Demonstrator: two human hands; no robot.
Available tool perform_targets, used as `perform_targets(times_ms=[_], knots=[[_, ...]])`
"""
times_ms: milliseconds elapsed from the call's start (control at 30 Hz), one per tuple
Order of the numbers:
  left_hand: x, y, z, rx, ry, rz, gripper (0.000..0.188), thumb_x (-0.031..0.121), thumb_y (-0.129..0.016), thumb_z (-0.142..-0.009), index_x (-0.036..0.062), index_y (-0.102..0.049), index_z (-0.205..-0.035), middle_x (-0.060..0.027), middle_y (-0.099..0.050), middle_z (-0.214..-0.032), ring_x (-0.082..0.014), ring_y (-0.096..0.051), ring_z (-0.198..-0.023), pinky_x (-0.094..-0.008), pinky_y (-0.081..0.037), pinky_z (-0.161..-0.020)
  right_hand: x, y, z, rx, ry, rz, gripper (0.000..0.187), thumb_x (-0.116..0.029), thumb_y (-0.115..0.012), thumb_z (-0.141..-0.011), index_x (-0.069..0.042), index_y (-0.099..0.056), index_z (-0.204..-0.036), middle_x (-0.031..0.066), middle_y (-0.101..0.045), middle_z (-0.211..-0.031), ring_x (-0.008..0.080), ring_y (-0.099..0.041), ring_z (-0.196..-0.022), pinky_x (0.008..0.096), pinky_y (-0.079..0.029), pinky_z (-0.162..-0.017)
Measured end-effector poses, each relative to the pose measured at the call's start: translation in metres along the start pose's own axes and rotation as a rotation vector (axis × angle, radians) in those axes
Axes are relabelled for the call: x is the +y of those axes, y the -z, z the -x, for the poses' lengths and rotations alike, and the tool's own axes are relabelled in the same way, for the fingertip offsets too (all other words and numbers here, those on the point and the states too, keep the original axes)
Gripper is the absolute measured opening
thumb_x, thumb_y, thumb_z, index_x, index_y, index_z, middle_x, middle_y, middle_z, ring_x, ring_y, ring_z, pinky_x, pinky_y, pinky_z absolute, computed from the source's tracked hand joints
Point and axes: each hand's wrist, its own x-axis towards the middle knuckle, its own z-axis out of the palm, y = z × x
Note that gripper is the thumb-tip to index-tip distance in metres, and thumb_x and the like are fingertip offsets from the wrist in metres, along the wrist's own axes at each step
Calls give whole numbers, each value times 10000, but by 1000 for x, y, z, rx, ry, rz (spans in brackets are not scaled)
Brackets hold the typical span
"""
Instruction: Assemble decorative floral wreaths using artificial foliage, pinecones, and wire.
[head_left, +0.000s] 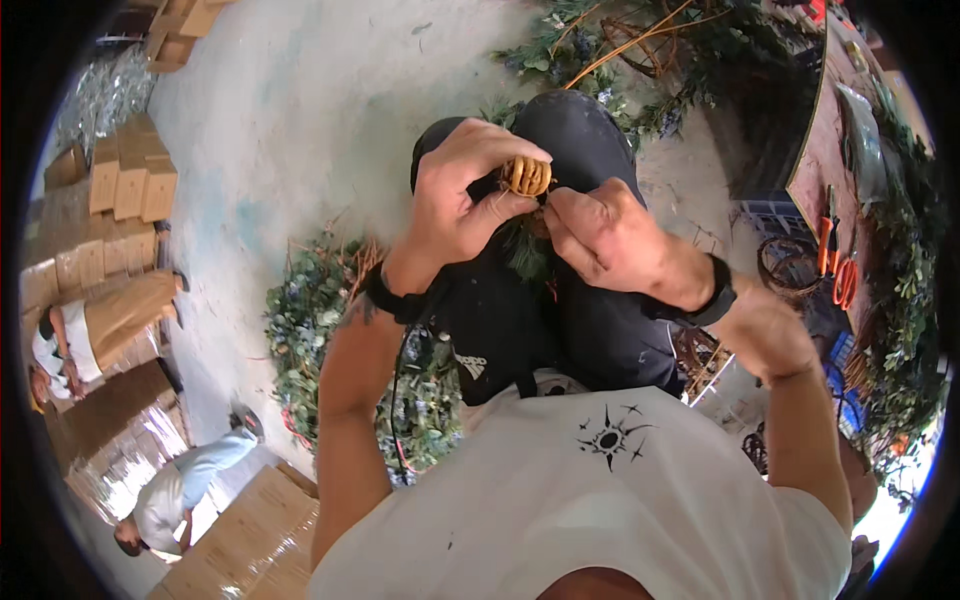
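Observation:
Above my knees, my left hand (pixel 455 190) grips a small tan coil (pixel 530 177) of rounded, wound strands, like rattan or vine, between thumb and fingers. My right hand (pixel 608 235) is closed in a pinch just beside the coil's lower right side. What its fingertips hold is too small to make out. Green needle-like sprigs (pixel 527 250) show below the two hands, over my dark trousers. How they join the coil is hidden.
Leafy garlands with bluish bits lie at my left (pixel 310 330) and ahead (pixel 640 90). On the right, a table (pixel 815 150) bears orange-handled scissors (pixel 845 284) and another orange-handled tool (pixel 826 245). Cardboard boxes (pixel 130 180) and two people (pixel 170 495) are at far left.

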Motion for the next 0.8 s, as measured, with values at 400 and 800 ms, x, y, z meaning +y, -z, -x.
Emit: perform_targets(times_ms=[400,800], knots=[[7,-21,13,213,-9,-99,305,198,-776,-866,47,-741,-1129,-73,-736,-979,-280,-648,-907,-390,-503,-889,-85,24,-17,-343,92,609,171,-107,-639,-881,-62,-496,-799,61,-576,-553,229,-627,-458,381,-489,-417],[14,-23,25,248,82,-68,277,228,-795,-861,49,-750,-1068,-93,-744,-1103,-333,-643,-1039,-422,-530,-919,-44,66,-168,-959,234,614,228,-198,-644,-965,-7,-616,-843,183,-642,-732,422,-664,-761,499,-508,-660]])
